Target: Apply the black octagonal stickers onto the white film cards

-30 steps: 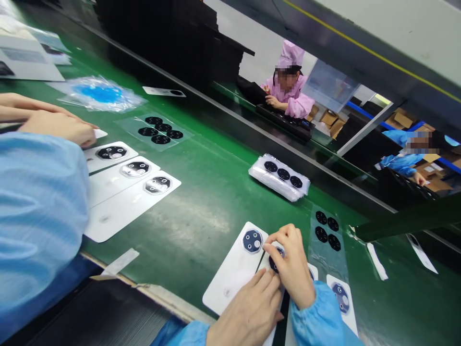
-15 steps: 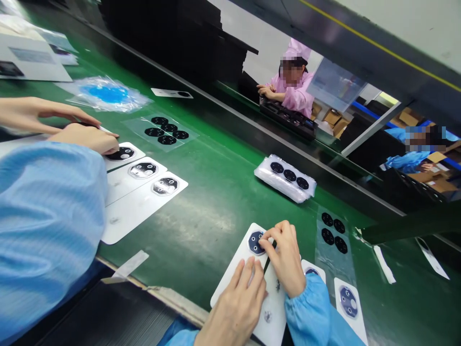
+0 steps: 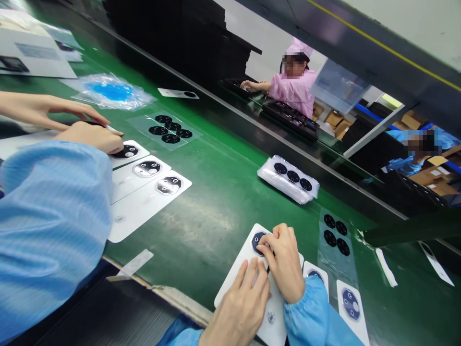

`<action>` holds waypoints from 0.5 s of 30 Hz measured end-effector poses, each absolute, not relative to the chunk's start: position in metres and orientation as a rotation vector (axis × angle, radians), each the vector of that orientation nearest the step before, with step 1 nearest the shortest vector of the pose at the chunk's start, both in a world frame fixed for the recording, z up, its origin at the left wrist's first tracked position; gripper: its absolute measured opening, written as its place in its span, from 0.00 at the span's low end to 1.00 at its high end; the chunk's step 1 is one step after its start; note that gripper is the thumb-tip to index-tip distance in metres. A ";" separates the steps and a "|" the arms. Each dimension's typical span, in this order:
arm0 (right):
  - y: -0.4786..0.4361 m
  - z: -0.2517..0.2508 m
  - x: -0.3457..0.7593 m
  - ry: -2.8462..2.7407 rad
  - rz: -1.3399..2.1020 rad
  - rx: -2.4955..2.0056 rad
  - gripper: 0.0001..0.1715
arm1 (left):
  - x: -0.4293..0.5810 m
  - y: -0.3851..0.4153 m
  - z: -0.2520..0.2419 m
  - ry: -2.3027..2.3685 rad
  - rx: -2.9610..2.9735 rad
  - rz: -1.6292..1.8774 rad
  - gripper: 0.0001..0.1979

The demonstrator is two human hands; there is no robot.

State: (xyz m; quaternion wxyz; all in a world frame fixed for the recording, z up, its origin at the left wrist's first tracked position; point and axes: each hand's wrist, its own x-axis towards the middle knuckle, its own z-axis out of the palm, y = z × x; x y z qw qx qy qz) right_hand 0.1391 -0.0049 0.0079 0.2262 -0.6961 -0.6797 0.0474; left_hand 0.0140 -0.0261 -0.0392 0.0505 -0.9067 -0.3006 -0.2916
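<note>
A white phone back cover lies on the green belt near its front edge. My left hand rests on the cover with fingers stretched flat. My right hand is closed in a pinch at the cover's dark round camera ring; what its fingertips hold is hidden. Two more white covers with camera rings lie just right of my right sleeve. A clear sheet with several black round pieces lies beyond them.
At left a co-worker's blue sleeve and hands work over three white covers. Also on the belt are a second sheet of black discs, a clear bag of parts, a blue item in plastic and a tape strip. Other people work behind.
My right hand moved from the second cover's ring to the left cover's ring and pinches there. My left hand shifted up onto that cover. The co-worker's hands moved right onto their nearest cover.
</note>
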 end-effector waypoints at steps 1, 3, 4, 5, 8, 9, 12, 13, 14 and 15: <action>-0.005 0.008 0.140 -1.850 0.142 -1.921 0.09 | 0.014 -0.026 -0.040 -0.926 -2.756 -0.895 0.13; -0.004 0.008 0.141 -1.828 0.157 -1.921 0.10 | 0.014 -0.027 -0.041 -0.923 -2.750 -0.907 0.12; -0.003 0.009 0.142 -1.834 0.164 -1.922 0.10 | 0.014 -0.027 -0.041 -0.919 -2.747 -0.912 0.12; -0.002 0.009 0.142 -1.845 0.172 -1.923 0.10 | 0.014 -0.027 -0.042 -0.920 -2.743 -0.916 0.12; 0.005 0.011 0.142 -1.850 0.170 -1.940 0.08 | 0.014 -0.026 -0.041 -0.933 -2.731 -0.921 0.11; 0.007 0.011 0.142 -1.846 0.146 -1.947 0.08 | 0.014 -0.026 -0.041 -0.933 -2.739 -0.900 0.12; 0.013 0.009 0.139 -1.877 0.089 -1.969 0.09 | 0.012 -0.027 -0.041 -0.914 -2.775 -0.827 0.14; 0.015 0.008 0.138 -1.888 0.088 -1.973 0.09 | 0.012 -0.027 -0.041 -0.913 -2.778 -0.817 0.14; 0.015 0.008 0.138 -1.890 0.093 -1.971 0.09 | 0.012 -0.027 -0.041 -0.915 -2.771 -0.828 0.14; 0.016 0.007 0.138 -1.883 0.101 -1.967 0.08 | 0.012 -0.027 -0.042 -0.920 -2.761 -0.844 0.13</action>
